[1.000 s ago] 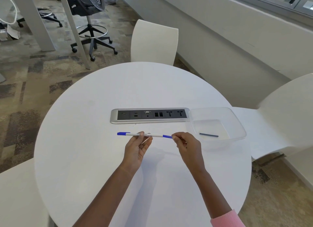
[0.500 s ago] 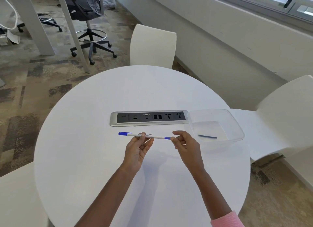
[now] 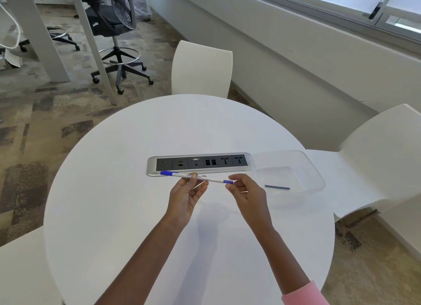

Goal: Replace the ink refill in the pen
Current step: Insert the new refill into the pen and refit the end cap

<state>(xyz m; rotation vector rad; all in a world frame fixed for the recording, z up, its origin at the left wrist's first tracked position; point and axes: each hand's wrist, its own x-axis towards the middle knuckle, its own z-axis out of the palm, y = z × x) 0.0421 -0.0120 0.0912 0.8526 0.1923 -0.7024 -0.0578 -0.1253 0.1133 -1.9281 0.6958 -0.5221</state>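
A white pen [image 3: 214, 180] with a blue cap at its left end and a blue piece at its right end is held level above the round white table [image 3: 114, 202]. My left hand [image 3: 186, 197] pinches the barrel near its middle, palm up. My right hand [image 3: 247, 194] pinches the blue right end with thumb and forefinger. A thin dark blue refill [image 3: 277, 187] lies in the clear plastic tub [image 3: 316, 175] just right of my right hand.
A silver socket strip [image 3: 198, 163] is set into the table right behind the pen. White chairs stand at the far side [image 3: 201, 70], the right [image 3: 376, 159] and the near left. A black office chair [image 3: 114, 31] stands on the carpet beyond.
Both hands keep their hold on the pen and have barely shifted. The camera has tilted up a little, so the table sits lower in view.
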